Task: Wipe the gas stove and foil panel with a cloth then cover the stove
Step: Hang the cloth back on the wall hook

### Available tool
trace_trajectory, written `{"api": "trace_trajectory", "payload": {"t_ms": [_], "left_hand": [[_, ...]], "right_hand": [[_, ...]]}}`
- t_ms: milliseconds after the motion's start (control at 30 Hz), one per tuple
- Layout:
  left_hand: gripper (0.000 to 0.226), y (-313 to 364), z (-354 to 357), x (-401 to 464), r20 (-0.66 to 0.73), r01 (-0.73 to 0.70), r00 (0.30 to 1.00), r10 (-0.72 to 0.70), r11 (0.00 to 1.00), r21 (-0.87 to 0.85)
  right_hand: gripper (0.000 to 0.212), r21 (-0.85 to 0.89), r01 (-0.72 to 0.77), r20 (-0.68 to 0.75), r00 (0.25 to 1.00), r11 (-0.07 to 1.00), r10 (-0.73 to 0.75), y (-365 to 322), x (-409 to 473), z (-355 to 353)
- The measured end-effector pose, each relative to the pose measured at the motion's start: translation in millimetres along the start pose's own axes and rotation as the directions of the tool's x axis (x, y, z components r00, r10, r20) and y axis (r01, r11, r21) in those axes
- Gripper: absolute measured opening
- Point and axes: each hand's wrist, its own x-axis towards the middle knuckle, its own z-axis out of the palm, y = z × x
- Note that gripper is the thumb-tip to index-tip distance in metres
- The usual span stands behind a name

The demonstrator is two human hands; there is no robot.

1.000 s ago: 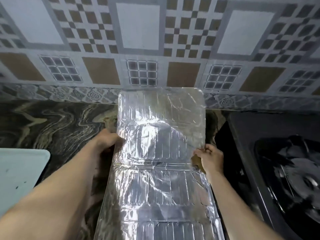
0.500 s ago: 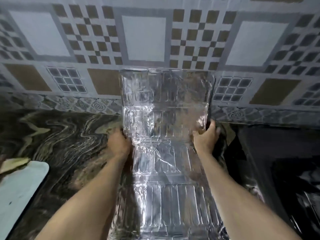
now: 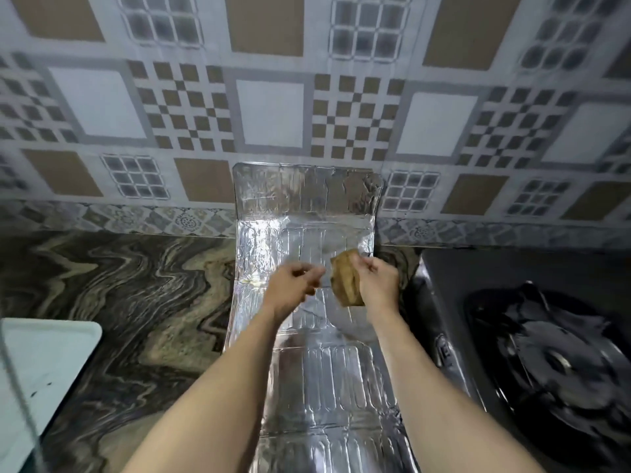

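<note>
Patterned wall tiles [image 3: 269,114] in brown, grey and white checks fill the top of the head view, and below them runs a dark marbled countertop [image 3: 136,295] with swirling veins. Right down the middle lies the foil panel [image 3: 324,380], shiny and ribbed; its far section stands up against the wall while the rest lies flat on the counter, reaching toward the camera. Off to the right sits the gas stove [image 3: 532,356], black and glossy, just beside the foil's right edge, with a burner grate showing. At the left edge, a pale white board [image 3: 44,363] rests on the counter, well apart from the foil.

Both bare forearms reach in from the bottom, over the panel. The right hand [image 3: 377,285] grips a brown cloth [image 3: 345,281], fingers curled round it, and holds it bunched over the foil near the fold where the panel turns upward. Whether the cloth touches the foil, I cannot tell. The left hand [image 3: 293,285] is just beside the cloth; it is motion-blurred, its fingers loosely curled toward the cloth and holding nothing that shows.
</note>
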Motion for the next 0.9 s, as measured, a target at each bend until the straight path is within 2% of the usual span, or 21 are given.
{"api": "trace_trajectory", "payload": {"t_ms": [67,167,300,500,633,767,833,900], "left_hand": [[0.023,27.6,13.4,-19.6,0.055,-0.049,0.997,0.053,0.996,-0.071],[0.024,58.4,23.8,-44.0,0.049,-0.074,0.996,0.08,0.99,-0.119],[0.011,91.1,25.4,-77.6,0.077,-0.064,0.994,0.081,0.977,-0.205],[0.011,146.6,37.3,-117.5,0.108,-0.002,0.993,0.056,0.895,-0.446],[0.012,185.0,70.6,-125.2,0.149,-0.015,0.981,0.121,0.822,-0.569],[0.014,235.2,133.9,-138.0,0.158,-0.05,0.977,0.143,0.874,-0.483],[0.015,255.1,162.1,-137.9,0.128,-0.117,0.975,0.183,0.906,-0.407],[0.018,276.6,196.8,-138.5,0.088,-0.196,0.967,0.24,0.918,-0.343]], "right_hand": [[0.012,0.045,-0.03,0.018,0.999,0.999,0.029,-18.1,-15.1,-6.1],[0.024,0.067,-0.054,0.067,0.997,0.996,0.05,-46.4,-37.2,-20.8],[0.019,0.066,-0.06,0.123,0.991,0.996,0.051,-88.7,-69.9,-53.5],[0.016,0.178,-0.012,-0.094,0.995,0.984,0.029,-139.6,-88.7,-127.4],[0.018,0.142,0.035,-0.177,0.984,0.989,-0.01,-161.3,-88.6,-181.4],[0.014,0.111,0.113,-0.3,0.951,0.987,-0.075,-179.3,-79.8,-252.1],[0.009,0.079,0.124,-0.289,0.953,0.989,-0.096,-185.1,-71.7,-289.7],[0.015,-0.01,0.121,-0.204,0.971,0.993,-0.12,-192.1,-62.3,-334.2]]}}
